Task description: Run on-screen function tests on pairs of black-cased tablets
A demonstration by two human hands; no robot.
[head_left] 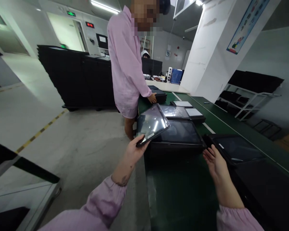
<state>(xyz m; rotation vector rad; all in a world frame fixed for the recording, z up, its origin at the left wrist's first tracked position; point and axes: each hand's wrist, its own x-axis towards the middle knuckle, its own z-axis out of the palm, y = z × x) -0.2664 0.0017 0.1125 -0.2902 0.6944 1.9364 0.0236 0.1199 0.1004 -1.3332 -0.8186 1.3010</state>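
Note:
My left hand grips the near corner of a glossy black tablet-like screen and holds it tilted above the left edge of the green bench. Just to its right a black tray holds another screen. My right hand is open, fingers stretched out, touching the near left corner of a second black tray with a screen.
A person in a pink coat stands at the bench's left side, a hand on a black tray. More screens and trays lie further along the bench. Black tray stacks stand behind. A rack is at right.

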